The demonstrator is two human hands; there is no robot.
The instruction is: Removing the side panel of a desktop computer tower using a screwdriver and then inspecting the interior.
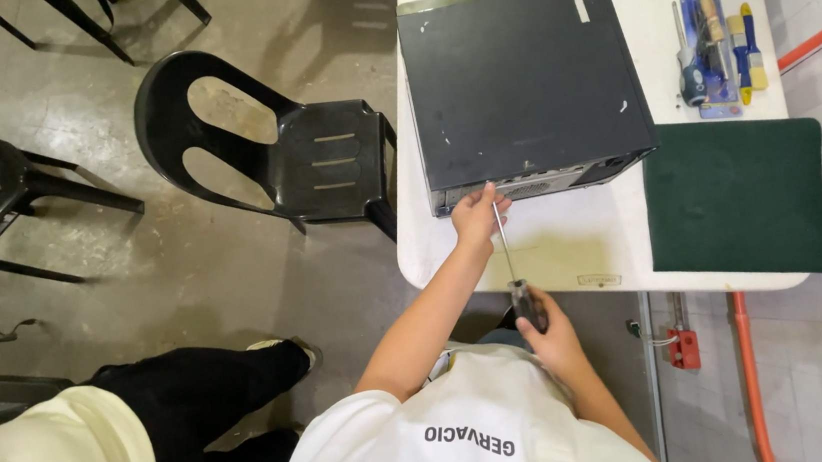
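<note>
A black desktop computer case (517, 75) lies flat on a white table (583, 245), its rear panel facing me at the near edge. My right hand (549, 333) is wrapped around the dark handle of a long screwdriver (505, 242). The thin metal shaft runs up to the lower left corner of the case's rear panel. My left hand (476, 219) pinches the shaft near its tip, right against that panel.
A dark green mat (739, 194) lies at the right of the case. Several hand tools and a brush (715, 51) lie at the table's far right. Black plastic chairs (292, 142) stand left of the table. Another person's legs in black trousers (198, 422) are at lower left. An orange pipe (749, 369) runs down the tiled floor.
</note>
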